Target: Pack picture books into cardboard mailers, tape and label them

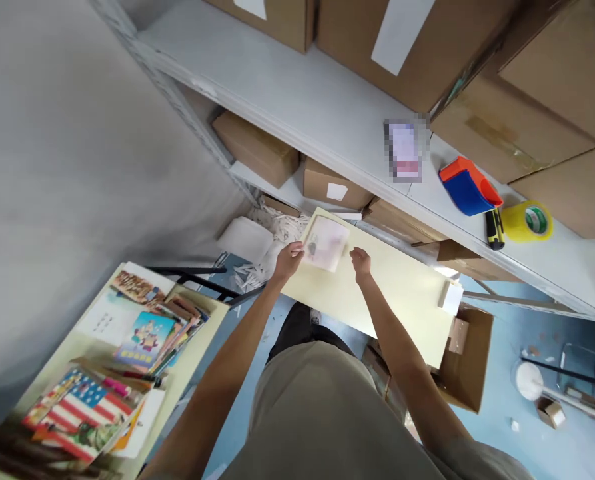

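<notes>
Nearby, boxes (pixel 327 187) crowd the board (pixel 402 287) where left hand (pixel 288 259) pinches a packet (pixel 326 243), right hand (pixel 361 263) loosely curled.

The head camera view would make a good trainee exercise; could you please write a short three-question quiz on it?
1. True or false: the left hand grips the pale sheet at its edge.
2. The sheet lies on: A) the cream board B) the grey shelf C) the floor.
3. Which roll lies at the shelf's right end?

Key: 1 true. 2 A. 3 the yellow tape roll, beside the tape dispenser. The right hand hovers near the sheet, holding nothing.
</notes>
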`<state>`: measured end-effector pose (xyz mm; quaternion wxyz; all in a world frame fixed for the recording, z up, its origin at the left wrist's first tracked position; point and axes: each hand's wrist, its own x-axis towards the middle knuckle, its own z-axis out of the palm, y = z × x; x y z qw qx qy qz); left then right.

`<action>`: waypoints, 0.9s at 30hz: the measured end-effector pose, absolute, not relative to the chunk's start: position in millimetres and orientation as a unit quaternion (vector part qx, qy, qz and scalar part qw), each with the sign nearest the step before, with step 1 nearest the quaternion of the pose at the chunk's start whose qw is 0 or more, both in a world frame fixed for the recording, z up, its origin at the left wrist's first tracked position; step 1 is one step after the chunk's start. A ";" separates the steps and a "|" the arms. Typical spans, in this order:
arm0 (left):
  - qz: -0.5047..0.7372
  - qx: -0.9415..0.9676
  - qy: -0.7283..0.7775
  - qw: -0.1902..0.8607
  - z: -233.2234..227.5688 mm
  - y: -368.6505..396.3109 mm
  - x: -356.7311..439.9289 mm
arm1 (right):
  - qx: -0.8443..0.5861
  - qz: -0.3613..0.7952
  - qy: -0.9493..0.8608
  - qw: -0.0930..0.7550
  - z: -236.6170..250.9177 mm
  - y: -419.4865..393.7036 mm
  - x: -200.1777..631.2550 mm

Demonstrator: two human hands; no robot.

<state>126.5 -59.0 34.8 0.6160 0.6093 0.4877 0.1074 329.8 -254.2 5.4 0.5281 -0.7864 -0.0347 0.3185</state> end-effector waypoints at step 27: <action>0.600 0.237 0.600 0.473 175.2 -290.0 -344.1 | -0.491 0.662 -0.396 0.405 162.8 -245.6 -80.8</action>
